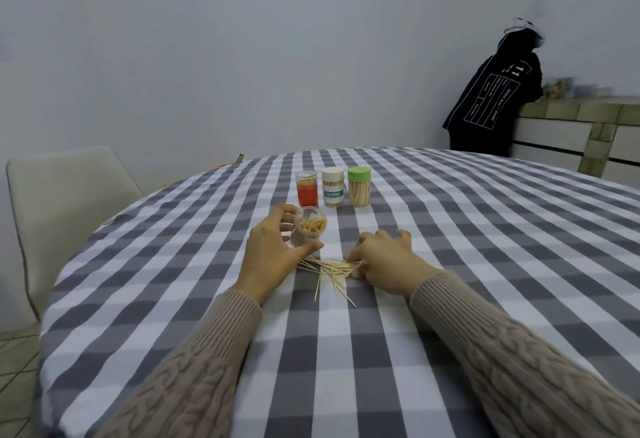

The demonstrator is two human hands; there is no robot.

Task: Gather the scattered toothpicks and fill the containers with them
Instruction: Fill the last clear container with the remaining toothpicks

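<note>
Left hand (pixel 268 252) holds open clear container (pixel 309 227) of toothpicks (pixel 70 225)

Two arms in beige cable-knit sleeves reach up from the frame's lower edge toward its centre; the left hand (pixel 268 252) curls thumb and fingers round a clear container (pixel 308 228), while the right hand (pixel 386 259), knuckles up, pinches toothpicks (pixel 332 269) at its fingertips
</note>
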